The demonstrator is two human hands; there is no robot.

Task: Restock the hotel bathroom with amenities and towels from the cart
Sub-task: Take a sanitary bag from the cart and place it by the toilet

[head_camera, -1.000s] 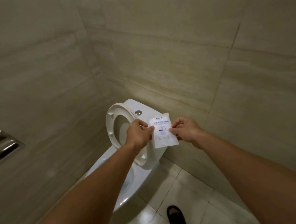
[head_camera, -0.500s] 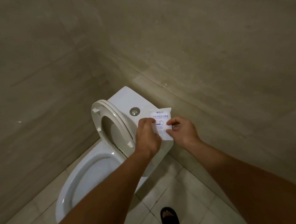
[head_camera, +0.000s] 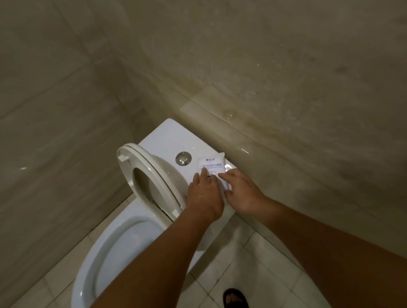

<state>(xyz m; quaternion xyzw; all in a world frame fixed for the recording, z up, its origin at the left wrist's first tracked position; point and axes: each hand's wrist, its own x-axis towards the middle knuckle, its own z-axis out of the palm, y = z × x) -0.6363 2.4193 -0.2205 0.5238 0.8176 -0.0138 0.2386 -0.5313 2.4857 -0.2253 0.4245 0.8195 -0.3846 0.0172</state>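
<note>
A small white packet (head_camera: pixel 212 165) with blue print lies flat on the lid of the white toilet tank (head_camera: pixel 163 139), to the right of the round chrome flush button (head_camera: pixel 183 158). My left hand (head_camera: pixel 204 196) rests its straight fingers on the packet's near left part. My right hand (head_camera: pixel 241 190) touches the packet's near right edge with its fingers stretched out. The lower half of the packet is hidden under both hands.
The toilet seat and lid (head_camera: pixel 147 181) stand raised against the tank, above the open bowl (head_camera: pixel 122 251). Beige tiled walls (head_camera: pixel 289 89) close in behind and to the left. One foot in a dark sandal (head_camera: pixel 236 303) stands on the pale floor tiles.
Both hands carried the packet down and away from me, then laid it flat on the tank lid; the pinching fingers have straightened. The view tilted downward.
</note>
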